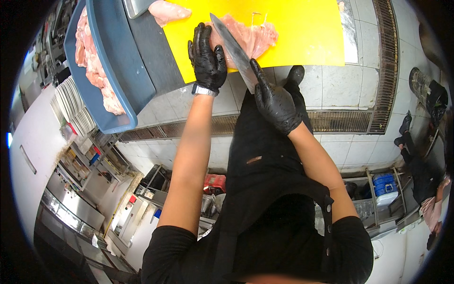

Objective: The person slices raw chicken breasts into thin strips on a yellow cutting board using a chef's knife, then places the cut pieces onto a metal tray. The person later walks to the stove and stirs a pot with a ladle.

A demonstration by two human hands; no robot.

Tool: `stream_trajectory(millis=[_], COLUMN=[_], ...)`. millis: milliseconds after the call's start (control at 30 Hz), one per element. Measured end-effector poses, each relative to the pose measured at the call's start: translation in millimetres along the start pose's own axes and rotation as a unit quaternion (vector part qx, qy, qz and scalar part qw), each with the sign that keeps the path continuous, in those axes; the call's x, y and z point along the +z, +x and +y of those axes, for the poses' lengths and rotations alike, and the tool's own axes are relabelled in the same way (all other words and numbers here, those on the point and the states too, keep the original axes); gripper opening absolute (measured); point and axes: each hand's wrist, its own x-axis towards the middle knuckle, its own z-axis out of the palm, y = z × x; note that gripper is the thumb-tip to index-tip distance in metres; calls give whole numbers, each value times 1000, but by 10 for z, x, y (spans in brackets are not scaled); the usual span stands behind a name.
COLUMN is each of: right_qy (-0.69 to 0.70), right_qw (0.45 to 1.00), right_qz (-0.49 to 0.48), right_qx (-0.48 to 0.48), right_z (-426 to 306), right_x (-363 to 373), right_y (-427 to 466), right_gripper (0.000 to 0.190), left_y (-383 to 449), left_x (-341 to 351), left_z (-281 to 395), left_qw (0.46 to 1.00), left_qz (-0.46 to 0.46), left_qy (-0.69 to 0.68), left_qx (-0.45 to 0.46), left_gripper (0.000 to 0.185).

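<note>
My left hand [206, 60], in a black glove, lies flat with the thumb spread along the left edge of a raw chicken breast piece [260, 39]. The meat is spread thin on a yellow cutting board [308, 32]. A large kitchen knife [236, 51] is in my right hand [275, 101], also gloved in black, with the index finger stretched along the blade. The blade slants up and left across the meat, its tip near the meat's upper left side. The knife's handle is hidden in my fist. Another raw chicken piece [169, 13] rests at the board's upper left corner.
A blue-grey plastic tub [133, 71] holding raw chicken pieces [94, 67] stands left of the board. Stacked white plates [72, 106] are beyond it. Floor drain grates [337, 121] run through the tiles. A person [422, 170] is at far right, near a blue cooler box [385, 186].
</note>
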Motion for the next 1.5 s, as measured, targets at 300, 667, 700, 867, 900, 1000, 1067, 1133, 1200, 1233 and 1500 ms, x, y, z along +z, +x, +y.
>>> stream_trajectory(millis=[300,667,700,867,900,1000,1067,1133,1200,1233,1500], right_qy=[84,126,138,134,132,126,129,126,114,131,165], right_qw=[995,991,990,991,991,992,991,992,993,991,986], right_qz=[40,38,38,3,-3,15,18,15,2,9,28], right_qx=[-26,-13,-15,1,-4,-15,-16,-16,-11,-12,-21], right_z=[143,259,259,242,245,270,298,319,325,325,309], right_x=[99,298,278,151,147,191,246,284,295,295,294], right_y=[-49,-165,-165,-133,-128,-153,-191,-242,-295,-314,-313], right_gripper=[50,14,14,16,17,19,20,21,24,26,46], left_y=[5,69,70,22,8,-17,-32,-43,-47,-43,-42], left_x=[75,-6,0,44,54,75,86,93,90,81,-154], left_z=[-4,-2,-3,7,7,-15,-25,-23,-15,-13,-81], left_qw=[996,999,998,994,995,993,992,992,992,992,989], left_qz=[-43,-33,-56,-89,-81,-82,-84,-88,-93,-94,-143], left_qy=[78,-25,10,69,65,88,89,86,79,72,21], left_qx=[-27,-25,3,11,3,-10,-21,-32,-39,-41,-23], left_gripper=[71,87,88,91,91,92,92,92,92,89,60])
